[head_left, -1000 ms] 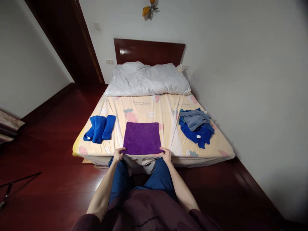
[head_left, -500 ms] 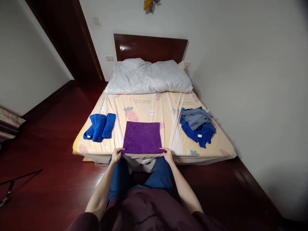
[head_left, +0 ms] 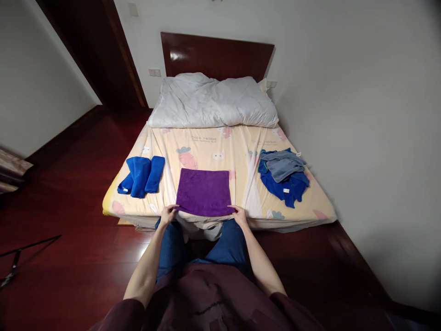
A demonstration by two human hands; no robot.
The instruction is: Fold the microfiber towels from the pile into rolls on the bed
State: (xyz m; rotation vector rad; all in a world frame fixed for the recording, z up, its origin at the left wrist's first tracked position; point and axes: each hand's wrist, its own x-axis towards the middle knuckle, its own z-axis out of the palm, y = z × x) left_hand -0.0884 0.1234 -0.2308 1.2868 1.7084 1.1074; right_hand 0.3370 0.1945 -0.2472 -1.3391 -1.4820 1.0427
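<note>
A purple towel point(head_left: 203, 191) lies spread as a rough rectangle at the near edge of the bed, smooth over most of its face. My left hand point(head_left: 168, 214) pinches its near left corner, fingers closed on the cloth. At the near right corner, my right hand point(head_left: 238, 215) grips it the same way. Between the two hands the near edge sags slightly, its corners raised a little off the sheet. The far edge rests flat on the bed.
Blue folded or rolled towels point(head_left: 139, 177) lie to the left on the patterned bed sheet point(head_left: 206, 149). On the right is a loose heap of blue and grey cloths point(head_left: 284, 177). A white quilt point(head_left: 217, 101) is bunched before the dark headboard point(head_left: 217, 56).
Both hands have lifted the towel's near corners slightly, and its near edge now curves where it was straight. The camera view has tilted down a little.
</note>
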